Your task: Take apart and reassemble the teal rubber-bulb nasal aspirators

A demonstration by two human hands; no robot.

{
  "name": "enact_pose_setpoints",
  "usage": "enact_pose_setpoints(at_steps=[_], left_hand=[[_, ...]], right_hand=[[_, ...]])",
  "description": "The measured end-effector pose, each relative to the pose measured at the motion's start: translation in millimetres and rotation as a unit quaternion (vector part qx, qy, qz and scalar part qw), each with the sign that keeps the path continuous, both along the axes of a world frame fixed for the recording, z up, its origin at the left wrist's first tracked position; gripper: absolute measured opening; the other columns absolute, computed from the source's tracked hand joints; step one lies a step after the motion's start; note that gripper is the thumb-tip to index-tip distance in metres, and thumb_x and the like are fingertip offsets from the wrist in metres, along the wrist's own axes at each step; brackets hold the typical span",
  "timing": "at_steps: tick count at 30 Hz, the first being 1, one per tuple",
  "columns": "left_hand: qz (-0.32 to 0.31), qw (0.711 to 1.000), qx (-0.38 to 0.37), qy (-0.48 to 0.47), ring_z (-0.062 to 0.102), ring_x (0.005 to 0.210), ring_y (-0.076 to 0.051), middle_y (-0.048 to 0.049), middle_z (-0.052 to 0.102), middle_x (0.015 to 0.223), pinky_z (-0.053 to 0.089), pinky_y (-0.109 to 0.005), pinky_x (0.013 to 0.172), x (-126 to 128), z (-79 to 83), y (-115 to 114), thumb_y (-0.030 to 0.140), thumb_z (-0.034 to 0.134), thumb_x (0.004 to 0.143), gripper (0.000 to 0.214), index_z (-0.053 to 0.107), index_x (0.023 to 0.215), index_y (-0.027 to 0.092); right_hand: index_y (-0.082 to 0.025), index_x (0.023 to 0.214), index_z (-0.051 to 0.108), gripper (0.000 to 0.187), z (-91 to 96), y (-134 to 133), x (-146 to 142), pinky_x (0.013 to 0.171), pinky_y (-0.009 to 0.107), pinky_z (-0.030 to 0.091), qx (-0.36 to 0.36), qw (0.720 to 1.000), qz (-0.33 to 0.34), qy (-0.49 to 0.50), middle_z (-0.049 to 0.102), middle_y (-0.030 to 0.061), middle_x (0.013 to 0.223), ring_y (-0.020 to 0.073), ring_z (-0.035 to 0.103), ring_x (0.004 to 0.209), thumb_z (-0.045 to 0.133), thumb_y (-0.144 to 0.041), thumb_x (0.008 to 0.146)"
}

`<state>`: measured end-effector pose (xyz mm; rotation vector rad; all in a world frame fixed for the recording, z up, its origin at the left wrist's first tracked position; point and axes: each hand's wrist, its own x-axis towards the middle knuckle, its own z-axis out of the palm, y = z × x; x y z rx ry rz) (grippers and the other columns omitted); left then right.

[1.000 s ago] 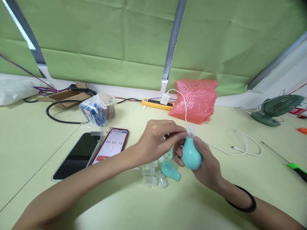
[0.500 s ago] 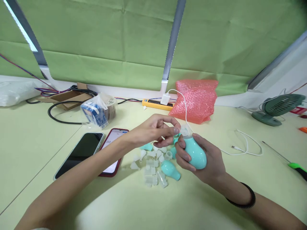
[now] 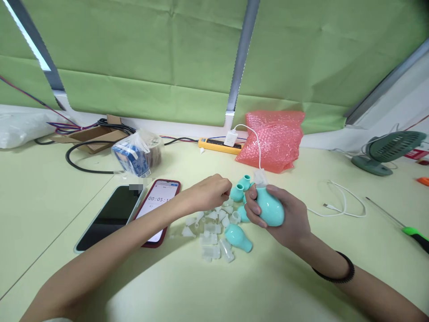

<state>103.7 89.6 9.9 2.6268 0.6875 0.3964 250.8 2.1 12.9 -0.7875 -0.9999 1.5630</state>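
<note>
My right hand (image 3: 291, 214) is wrapped round a glossy teal squeeze bulb (image 3: 271, 209), its neck up. A clear plastic piece (image 3: 259, 178) sits on that neck. Left of it, my left hand (image 3: 214, 192) is curled closed above the pile; its fingertips are turned away, so what they hold, if anything, is hidden. Beneath and beside this hand lie small translucent white plastic parts (image 3: 212, 215) and clear tubular pieces (image 3: 210, 252). Another teal bulb (image 3: 237, 238) rests on its side nearer me. More teal bulbs with open necks (image 3: 237, 192) stand between my hands.
Two phones lie to the left, a dark one (image 3: 110, 219) and a red-cased one (image 3: 157, 210) showing a timer. Behind are a bagged blue item (image 3: 134, 156), a yellow power strip (image 3: 217, 146) and pink bubble wrap (image 3: 275, 141). Rightward are a white cable (image 3: 345, 201), screwdriver (image 3: 414, 235) and green fan (image 3: 385, 150).
My left hand has drawn back from the clear piece on the held bulb, moving left, and its fingers have curled in. My right hand and the bulb have shifted slightly up and left.
</note>
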Motion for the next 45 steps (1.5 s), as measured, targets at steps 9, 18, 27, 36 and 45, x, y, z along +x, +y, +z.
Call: enact_pose_setpoints(at_steps=[9, 18, 27, 36, 45], left_hand=[[0.075, 0.993, -0.002, -0.093, 0.052, 0.053, -0.011, -0.0002, 0.057, 0.059, 0.037, -0.020, 0.052, -0.6, 14.8, 0.8, 0.012, 0.035, 0.079, 0.018, 0.053, 0.082, 0.013], [0.042, 0.997, 0.062, -0.018, 0.022, 0.038, -0.007, 0.0054, 0.022, 0.039, 0.017, -0.024, 0.043, 6.1, 30.4, -40.1, 0.028, 0.034, 0.083, 0.041, 0.030, 0.044, 0.015], [-0.110, 0.968, -0.199, -0.109, 0.016, 0.040, -0.005, 0.0065, 0.017, 0.045, 0.015, -0.019, 0.037, 1.4, 27.4, -26.5, 0.029, 0.031, 0.085, 0.041, 0.021, 0.048, 0.016], [-0.009, 0.978, -0.187, -0.088, 0.029, 0.039, -0.007, 0.0053, 0.027, 0.044, 0.028, -0.020, 0.039, -5.7, 25.4, 2.3, 0.042, 0.017, 0.087, 0.043, 0.024, 0.051, 0.018], [0.133, 0.988, -0.005, 0.073, 0.055, 0.071, -0.015, -0.0042, 0.056, 0.080, 0.045, -0.034, 0.066, -13.0, -10.1, 40.3, 0.033, 0.042, 0.085, 0.025, 0.052, 0.089, 0.011]], right_hand=[[-0.015, 0.058, 0.047, 0.025, -5.3, 0.8, -4.1, 0.042, 0.021, 0.031, 0.070, 0.976, 0.000, -0.206, 0.049, -0.0026, 0.048, 0.0072, 0.039, 0.041, 0.052, -0.031, 0.076], [-0.016, 0.055, 0.045, 0.027, -0.4, -13.0, -15.2, 0.048, 0.020, 0.036, 0.084, 0.912, 0.022, -0.401, 0.045, -0.0028, 0.054, 0.0085, 0.043, 0.052, 0.047, -0.029, 0.078], [-0.017, 0.059, 0.045, 0.028, 5.9, -16.6, -6.7, 0.052, 0.018, 0.038, 0.196, 0.830, 0.058, -0.519, 0.048, -0.0029, 0.058, 0.0084, 0.045, 0.054, 0.043, -0.032, 0.083], [-0.019, 0.078, 0.048, 0.018, 15.9, -6.9, 15.4, 0.057, 0.022, 0.038, 0.282, 0.798, -0.036, -0.531, 0.052, -0.0013, 0.069, 0.0107, 0.048, 0.060, 0.041, -0.034, 0.084], [-0.020, 0.075, 0.051, 0.026, 11.6, 48.7, 78.1, 0.060, 0.027, 0.038, 0.242, 0.744, -0.239, -0.575, 0.052, 0.0001, 0.070, 0.0151, 0.047, 0.065, 0.043, -0.044, 0.080]])
